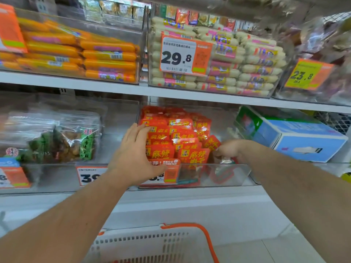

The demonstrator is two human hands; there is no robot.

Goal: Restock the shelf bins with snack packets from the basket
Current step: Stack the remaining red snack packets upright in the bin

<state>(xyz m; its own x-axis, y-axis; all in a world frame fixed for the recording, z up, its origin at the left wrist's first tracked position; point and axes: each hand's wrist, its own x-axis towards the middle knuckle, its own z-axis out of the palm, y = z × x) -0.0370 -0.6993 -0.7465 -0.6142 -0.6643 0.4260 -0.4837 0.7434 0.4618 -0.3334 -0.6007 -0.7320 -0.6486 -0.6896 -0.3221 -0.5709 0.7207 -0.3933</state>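
Note:
A clear shelf bin (228,175) on the lower shelf holds several red snack packets (182,137) with yellow characters, stacked in rows. My left hand (134,154) rests with straight fingers against the left side of the packet stack. My right hand (229,149) is inside the bin at its right side, fingers curled round a red packet (212,142) beside the stack. A white basket (152,245) with an orange handle sits below at the bottom of the view; what it contains is hidden.
A bin of clear bags with green labels (57,141) stands left of the red packets. A blue and green carton (296,137) lies on the right. The upper shelf carries orange sausages (79,54), pale sausages (237,63) and price tags (184,56).

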